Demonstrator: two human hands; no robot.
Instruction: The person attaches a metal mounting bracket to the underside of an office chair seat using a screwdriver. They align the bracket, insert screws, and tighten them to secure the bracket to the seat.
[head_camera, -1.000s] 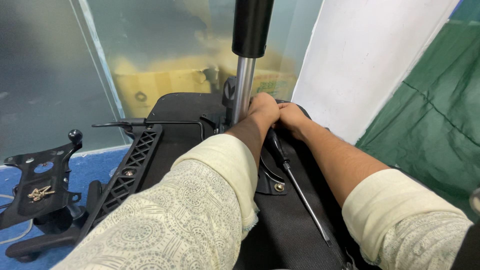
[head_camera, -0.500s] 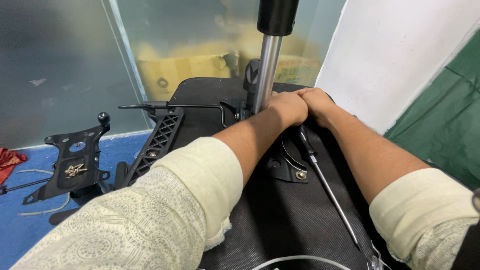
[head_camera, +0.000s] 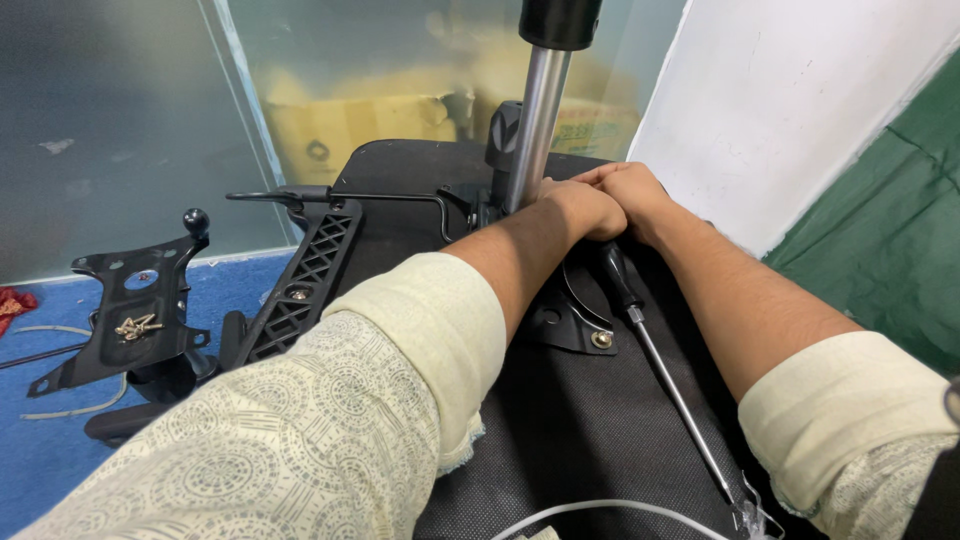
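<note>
An office chair seat (head_camera: 600, 430) lies upside down, covered in black fabric. Its chrome gas-lift column (head_camera: 535, 130) stands upright from the black metal mechanism plate (head_camera: 575, 320). My left hand (head_camera: 585, 210) and my right hand (head_camera: 635, 192) are pressed together at the foot of the column, knuckles up and fingers curled down out of sight. Whatever they grip is hidden. A long screwdriver (head_camera: 660, 370) with a black handle lies on the seat under my right forearm.
A black lattice armrest bracket (head_camera: 305, 280) and a thin black lever rod (head_camera: 340, 197) lie left of the column. On the blue floor, a second black plate (head_camera: 125, 310) carries loose screws (head_camera: 135, 325). Behind stand a glass panel, a cardboard box (head_camera: 340, 130) and a white board (head_camera: 800, 100).
Both hands have stayed together at the foot of the column. The view has swung left, so the column and hands now sit further right in the frame.
</note>
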